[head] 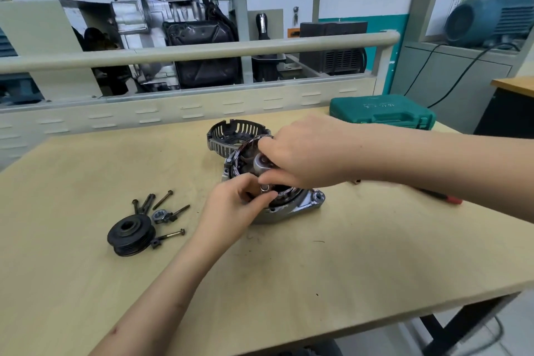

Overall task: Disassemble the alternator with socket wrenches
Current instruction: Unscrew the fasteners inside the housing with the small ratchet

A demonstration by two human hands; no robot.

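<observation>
Right hand (312,153) curls around the rotor shaft end (261,163); left hand (239,202) pinches a small metal piece (264,188) beside it. Alternator (291,205) sits mid-bench (86,283), rear cover (228,136) behind. Looks heavy, rigid; copper windings seem fragile, so grip housing, not coils.

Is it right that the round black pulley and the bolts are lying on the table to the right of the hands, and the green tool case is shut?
Not quite. The head view shows the black pulley and the bolts lying on the table to the left of the hands, beside the left hand, not the right. The rest holds: the green tool case is shut.
</observation>
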